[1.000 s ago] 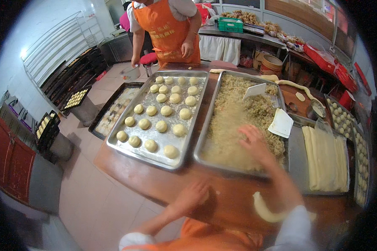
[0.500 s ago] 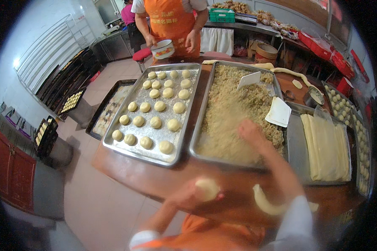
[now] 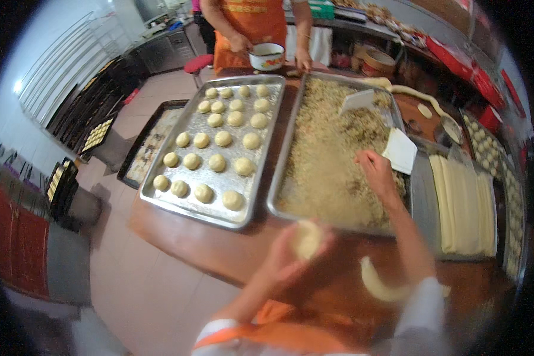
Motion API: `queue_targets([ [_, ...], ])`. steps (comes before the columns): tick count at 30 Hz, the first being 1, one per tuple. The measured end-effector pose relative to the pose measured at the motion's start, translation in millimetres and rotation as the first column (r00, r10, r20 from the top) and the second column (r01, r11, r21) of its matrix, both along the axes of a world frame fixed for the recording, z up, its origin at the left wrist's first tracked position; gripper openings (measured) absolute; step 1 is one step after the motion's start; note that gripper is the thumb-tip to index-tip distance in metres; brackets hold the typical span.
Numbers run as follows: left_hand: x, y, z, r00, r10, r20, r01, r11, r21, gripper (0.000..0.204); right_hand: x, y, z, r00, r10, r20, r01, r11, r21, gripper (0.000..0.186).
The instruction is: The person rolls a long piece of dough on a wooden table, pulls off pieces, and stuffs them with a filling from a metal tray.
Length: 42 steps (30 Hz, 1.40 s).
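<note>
My left hand [image 3: 285,255] is cupped round a pale dough round [image 3: 307,240] just in front of the big metal tray of crumbly filling [image 3: 326,178]. My right hand [image 3: 374,169] is over that filling with fingers curled together; what they hold, if anything, is too small to make out. Two white plastic scrapers [image 3: 357,101] [image 3: 400,151] rest in the filling, one at the back, one at the right. A silver tray [image 3: 252,178] holding several dough balls lies to the left. A dough strip [image 3: 378,283] lies on the wooden table [image 3: 190,249] near my right forearm.
Across the table a person in an orange apron [image 3: 240,26] holds an enamel pot [image 3: 266,59]. At right are folded dough sheets [image 3: 457,207], a metal container [image 3: 450,132] and trays of small balls [image 3: 486,148]. A dark tray [image 3: 132,166], loaded racks [image 3: 98,135] and red stool [image 3: 196,65] are left.
My left hand has risen toward the filling tray with the dough round. My right hand has moved right. The co-worker has brought the pot over the table's far edge.
</note>
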<state>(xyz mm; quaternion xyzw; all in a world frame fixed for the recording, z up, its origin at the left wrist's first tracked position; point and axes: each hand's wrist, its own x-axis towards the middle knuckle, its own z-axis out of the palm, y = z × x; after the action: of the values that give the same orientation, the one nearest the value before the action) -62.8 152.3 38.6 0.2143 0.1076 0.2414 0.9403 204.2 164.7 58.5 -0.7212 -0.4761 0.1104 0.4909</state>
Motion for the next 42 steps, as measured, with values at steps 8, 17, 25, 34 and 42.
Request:
queue_targets([
  [8,37.2,30.7,24.2,0.992,-0.005,0.123,0.040,0.958,-0.284,0.046,3.3,-6.2,9.5,0.822,0.005,-0.569,-0.103,0.985,-0.139,0.026],
  [17,102.5,71.0,-10.1,0.949,0.306,-0.078,-0.315,0.928,-0.197,0.029,-22.3,-30.1,9.4,0.844,0.373,-0.385,-0.353,0.927,0.122,0.049],
  [25,124.6,35.8,5.2,0.846,0.517,-0.131,-0.479,0.844,0.239,0.032,-47.3,-36.0,8.1,0.931,0.349,0.112,-0.357,0.931,0.071,0.036],
  [34,114.8,66.1,12.2,0.768,0.510,-0.388,-0.007,0.612,0.791,0.036,-52.8,-34.2,23.7,0.930,0.351,-0.111,-0.349,0.937,0.032,0.038],
  [42,109.5,62.2,18.5,0.637,0.770,-0.028,-0.295,0.277,0.914,0.026,-76.5,-27.8,24.2,0.965,0.193,-0.178,-0.180,0.980,0.089,0.030],
])
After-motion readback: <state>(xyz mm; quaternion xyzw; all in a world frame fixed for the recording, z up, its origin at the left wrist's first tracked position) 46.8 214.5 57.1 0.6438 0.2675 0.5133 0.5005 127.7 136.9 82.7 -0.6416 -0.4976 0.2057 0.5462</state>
